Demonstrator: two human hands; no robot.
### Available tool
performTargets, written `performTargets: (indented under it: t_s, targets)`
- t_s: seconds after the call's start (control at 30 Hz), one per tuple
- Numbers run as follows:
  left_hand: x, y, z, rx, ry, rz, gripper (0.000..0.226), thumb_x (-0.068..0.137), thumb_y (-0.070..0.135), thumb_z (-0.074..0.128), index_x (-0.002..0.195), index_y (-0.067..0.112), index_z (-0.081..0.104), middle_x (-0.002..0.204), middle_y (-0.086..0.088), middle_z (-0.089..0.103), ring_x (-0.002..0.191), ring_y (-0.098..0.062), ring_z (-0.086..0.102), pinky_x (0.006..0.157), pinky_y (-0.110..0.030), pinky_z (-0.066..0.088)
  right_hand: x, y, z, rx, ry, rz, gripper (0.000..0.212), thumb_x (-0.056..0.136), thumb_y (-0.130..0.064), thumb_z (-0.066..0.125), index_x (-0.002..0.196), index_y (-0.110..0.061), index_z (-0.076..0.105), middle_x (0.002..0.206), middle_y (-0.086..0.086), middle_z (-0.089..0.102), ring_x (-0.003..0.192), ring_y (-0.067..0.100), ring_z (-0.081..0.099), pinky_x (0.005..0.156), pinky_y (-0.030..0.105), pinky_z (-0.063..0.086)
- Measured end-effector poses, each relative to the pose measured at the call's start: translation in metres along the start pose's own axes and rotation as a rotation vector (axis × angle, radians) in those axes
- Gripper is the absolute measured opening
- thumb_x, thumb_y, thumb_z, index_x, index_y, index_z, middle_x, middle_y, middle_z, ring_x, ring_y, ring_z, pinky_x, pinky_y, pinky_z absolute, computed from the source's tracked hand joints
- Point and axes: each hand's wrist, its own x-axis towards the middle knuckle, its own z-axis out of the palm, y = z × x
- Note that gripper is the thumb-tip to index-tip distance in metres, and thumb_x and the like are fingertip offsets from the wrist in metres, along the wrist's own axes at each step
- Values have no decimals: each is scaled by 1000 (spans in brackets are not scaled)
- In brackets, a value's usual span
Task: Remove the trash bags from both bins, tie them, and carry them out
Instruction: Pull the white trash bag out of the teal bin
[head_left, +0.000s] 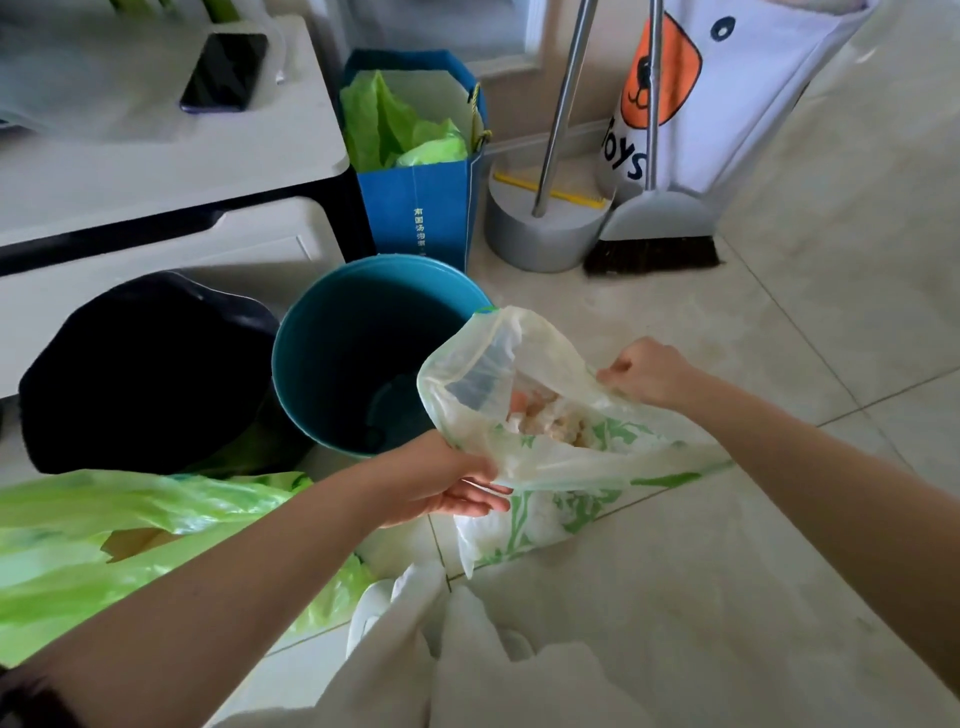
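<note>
- Progress: roughly midway, by my read. Teal bin (358, 353) stands bare inside, no liner visible, so its bag looks already pulled.
- Clear bag (524, 415) with green print is out of the bin, held up over the floor tiles (701, 597) just right of the teal bin. Mouth open, not tied. Food scraps visible inside.
- Black bin (145, 374) sits left of the teal one, touching or nearly so. Interior too dark to tell if a liner is in it.
- Green bag (104, 540) lies on the floor at lower left, in front of the black bin, partly under the left forearm. Looks loose, no knot visible. Could be the black bin's bag; can't confirm.
- Left to do, as I judge it: tie the clear bag, tie the green one, carry both out.
- Left hand (447, 483): gripping the near-left edge of the clear bag's rim, thumb on top, fingers underneath and only partly curled.
- Right hand (644, 374): closed in a tight pinch on the far-right edge of the rim, pulling it taut.
- Between them the hands spread the mouth wide. Next move probably needs the rim gathered together for a knot.
- Risk: thin film, loaded bag, sagging bottom; scraps could spill if it tips.
</note>
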Motion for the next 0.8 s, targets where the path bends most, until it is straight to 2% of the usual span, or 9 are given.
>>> performTargets:
  t_s: [0.1, 0.2, 0.3, 0.4, 0.47, 0.57, 0.63, 0.7, 0.8]
  targets:
    - [1, 1, -3, -2, -10, 0, 20, 92, 7, 59, 111, 6, 64, 105, -17, 74, 99, -27, 72, 89, -37, 57, 3, -1, 3, -25, -53, -16, 28, 87, -27, 65, 101, -5, 72, 98, 11, 71, 89, 25, 64, 75, 28, 45]
    - [0, 0, -6, -15, -17, 1, 23, 94, 15, 58, 113, 3, 64, 103, -17, 74, 97, -26, 72, 82, -32, 59, 6, -2, 3, -54, -37, -64, 21, 88, -21, 61, 95, -6, 74, 93, 10, 71, 83, 22, 60, 73, 27, 42]
    - [-5, -1, -10, -1, -16, -12, 27, 97, 20, 53, 107, -1, 66, 100, -19, 74, 95, -26, 72, 85, -34, 58, 8, 1, 4, -64, 90, -120, 23, 88, -18, 56, 86, -1, 72, 89, 15, 70, 82, 28, 60, 71, 28, 40]
    - [-14, -3, -12, 61, -19, -22, 23, 94, 15, 57, 98, -4, 68, 96, -21, 74, 88, -25, 73, 80, -32, 59, 3, 3, -1, 9, 284, -104, 24, 89, -17, 53, 82, 2, 66, 84, 20, 66, 83, 35, 59, 72, 33, 40]
    - [-25, -6, -10, 116, -19, -45, 21, 93, 13, 59, 96, -5, 68, 95, -22, 74, 85, -24, 73, 78, -32, 59, -6, 3, -8, 88, 408, -87, 24, 90, -16, 52, 85, 1, 67, 88, 22, 67, 90, 39, 60, 79, 36, 44]
    - [-42, -15, -7, 237, -56, -109, 25, 92, 16, 59, 97, -7, 68, 95, -23, 74, 85, -25, 73, 83, -34, 58, -21, 2, -18, 192, 492, -58, 26, 92, -16, 52, 97, 2, 69, 99, 23, 70, 99, 41, 61, 87, 38, 45]
    - [-54, -17, -4, 323, -81, -152, 29, 92, 20, 60, 94, -7, 71, 95, -21, 75, 86, -23, 73, 86, -33, 57, -30, 4, -25, 291, 481, -27, 28, 92, -19, 51, 102, 1, 69, 102, 21, 70, 96, 41, 64, 91, 41, 49]
    - [-61, -16, -2, 383, -76, -171, 33, 92, 24, 60, 96, -6, 72, 95, -18, 75, 87, -22, 73, 85, -32, 57, -43, 6, -29, 411, 386, 22, 31, 91, -24, 52, 101, 2, 66, 95, 20, 72, 87, 38, 69, 86, 47, 55]
    - [-64, -10, -1, 462, 21, -140, 37, 92, 32, 61, 101, -3, 70, 99, -13, 75, 86, -24, 74, 83, -34, 59, -64, 13, -29, 375, 213, 63, 39, 90, -34, 54, 93, 3, 64, 89, 19, 71, 80, 34, 69, 80, 46, 57]
